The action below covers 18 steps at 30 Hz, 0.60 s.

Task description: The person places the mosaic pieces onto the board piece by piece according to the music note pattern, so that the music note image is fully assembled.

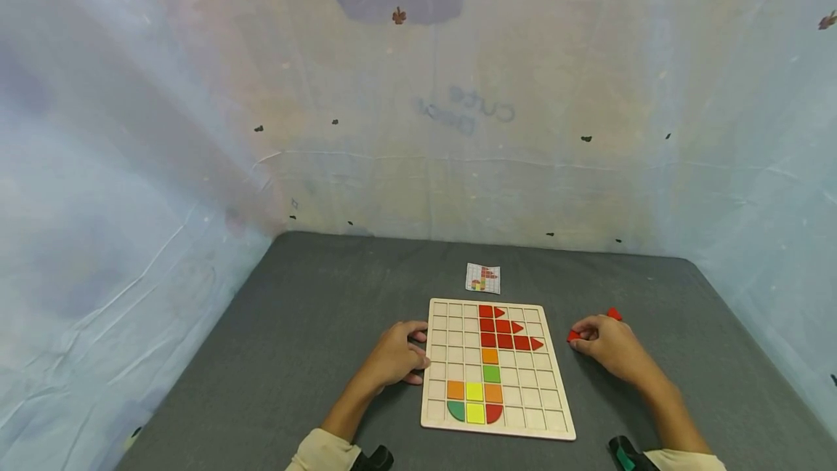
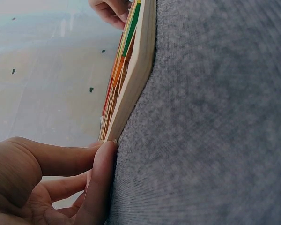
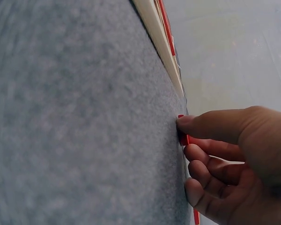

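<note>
A wooden grid board (image 1: 451,369) lies flat on the grey table, with red, orange, yellow and green tiles set in several of its squares. At its left edge, my left hand (image 1: 395,355) pinches the rim between fingertips, seen close up in the left wrist view as the left hand (image 2: 61,176) at the board's corner. To the right of the board, my right hand (image 1: 608,347) pinches a small red tile (image 1: 573,336) just at the tabletop. Fingers hide most of that tile's shape. Another red tile (image 1: 615,314) lies just beyond the right hand.
A small printed pattern card (image 1: 483,278) lies behind the board, showing a coloured grid design. The grey table (image 1: 353,275) is bordered at the back and sides by hanging pale cloth (image 1: 405,187).
</note>
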Each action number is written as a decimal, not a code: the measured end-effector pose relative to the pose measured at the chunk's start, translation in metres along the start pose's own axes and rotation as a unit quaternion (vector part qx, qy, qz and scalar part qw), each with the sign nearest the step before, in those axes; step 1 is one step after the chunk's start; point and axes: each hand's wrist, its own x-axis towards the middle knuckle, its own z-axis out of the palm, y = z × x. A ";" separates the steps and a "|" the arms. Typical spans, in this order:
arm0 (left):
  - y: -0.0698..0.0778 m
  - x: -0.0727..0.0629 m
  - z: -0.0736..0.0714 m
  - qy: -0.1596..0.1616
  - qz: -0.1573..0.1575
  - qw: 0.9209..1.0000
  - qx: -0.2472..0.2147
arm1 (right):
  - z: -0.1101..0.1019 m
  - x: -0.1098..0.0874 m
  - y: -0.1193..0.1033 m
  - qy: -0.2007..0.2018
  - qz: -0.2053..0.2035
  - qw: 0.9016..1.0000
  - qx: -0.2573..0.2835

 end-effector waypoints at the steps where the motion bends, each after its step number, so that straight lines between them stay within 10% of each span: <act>1: 0.000 0.000 0.000 0.000 -0.001 1.000 0.000 | 0.000 0.000 0.000 0.002 0.000 1.000 0.000; 18: 0.000 -0.001 0.000 0.000 0.002 1.000 -0.002 | 0.005 -0.001 -0.018 0.007 -0.004 0.999 0.036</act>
